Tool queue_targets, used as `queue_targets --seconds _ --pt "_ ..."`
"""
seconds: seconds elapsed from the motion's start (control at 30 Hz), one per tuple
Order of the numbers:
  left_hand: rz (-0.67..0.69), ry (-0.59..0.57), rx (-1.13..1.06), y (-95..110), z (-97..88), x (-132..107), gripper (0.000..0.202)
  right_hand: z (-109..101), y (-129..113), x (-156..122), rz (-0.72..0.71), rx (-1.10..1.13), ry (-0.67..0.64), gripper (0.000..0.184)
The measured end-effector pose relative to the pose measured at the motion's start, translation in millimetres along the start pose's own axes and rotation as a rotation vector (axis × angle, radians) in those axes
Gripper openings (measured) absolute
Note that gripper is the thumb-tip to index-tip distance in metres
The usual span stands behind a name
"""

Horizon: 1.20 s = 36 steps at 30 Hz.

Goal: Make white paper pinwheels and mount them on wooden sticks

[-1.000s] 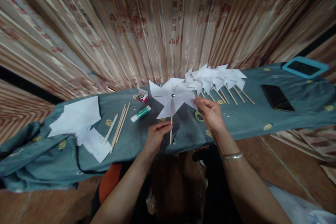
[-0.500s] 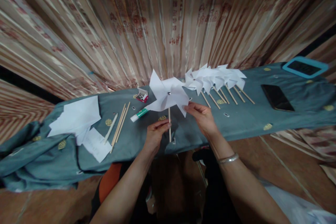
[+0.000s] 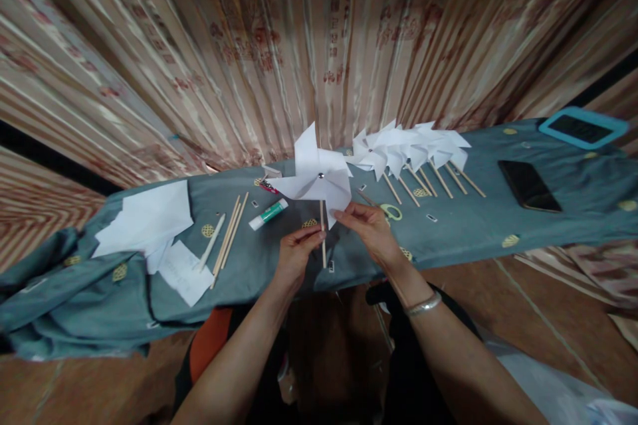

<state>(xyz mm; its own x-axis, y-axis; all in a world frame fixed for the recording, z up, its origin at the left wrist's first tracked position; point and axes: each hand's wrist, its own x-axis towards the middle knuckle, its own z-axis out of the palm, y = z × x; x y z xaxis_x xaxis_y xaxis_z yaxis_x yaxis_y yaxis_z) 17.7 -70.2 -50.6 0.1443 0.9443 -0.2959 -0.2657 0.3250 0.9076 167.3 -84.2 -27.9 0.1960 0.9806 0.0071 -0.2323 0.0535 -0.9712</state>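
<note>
A white paper pinwheel point(image 3: 308, 177) with a silver pin at its centre is held upright above the cloth. My left hand point(image 3: 296, 252) pinches its wooden stick below the blades. At the lower blade, my right hand point(image 3: 369, 229) has thumb and finger closed on the paper tip. A green-handled pair of scissors point(image 3: 392, 212) lies partly hidden behind my right hand. Left of the pinwheel are a green and white glue stick point(image 3: 268, 214) and a small red box of pins point(image 3: 270, 187), which a blade partly covers.
Several finished pinwheels point(image 3: 409, 148) lie in an overlapping row to the right. Further right are a black phone point(image 3: 529, 185) and a blue-framed device point(image 3: 583, 127). Loose wooden sticks point(image 3: 230, 232), a white pen point(image 3: 213, 242) and white paper sheets point(image 3: 157, 212) lie on the left.
The pinwheel's blades have turned clockwise on the stick. My right hand has moved left and slightly down with the blade tip, uncovering the green-handled scissors. My left hand stays on the stick.
</note>
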Motion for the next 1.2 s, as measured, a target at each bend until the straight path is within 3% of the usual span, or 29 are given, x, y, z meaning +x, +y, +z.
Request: queue_targets --seconds 0.57,0.77,0.9,1.1,1.2 --pt "0.001 -0.027 -0.034 -1.6 0.3 -1.5 0.028 8.7 15.4 2.9 -0.037 -0.055 -0.022 0.019" --pt "0.005 -0.025 -0.008 -3.0 -0.2 -2.2 0.029 10.7 18.3 2.6 -0.017 -0.114 -0.003 0.023" --pt "0.001 -0.030 -0.014 -1.2 -1.9 -1.5 0.030 8.0 9.8 1.3 -0.090 -0.207 -0.011 0.028" --pt "-0.009 -0.014 -0.017 5.5 -4.7 -1.7 0.032 -17.2 -3.1 7.1 -0.114 -0.224 0.156 0.047" --pt "-0.020 -0.018 -0.008 5.6 -4.8 -2.4 0.032 -30.3 -4.7 12.6 -0.088 -0.179 0.276 0.047"
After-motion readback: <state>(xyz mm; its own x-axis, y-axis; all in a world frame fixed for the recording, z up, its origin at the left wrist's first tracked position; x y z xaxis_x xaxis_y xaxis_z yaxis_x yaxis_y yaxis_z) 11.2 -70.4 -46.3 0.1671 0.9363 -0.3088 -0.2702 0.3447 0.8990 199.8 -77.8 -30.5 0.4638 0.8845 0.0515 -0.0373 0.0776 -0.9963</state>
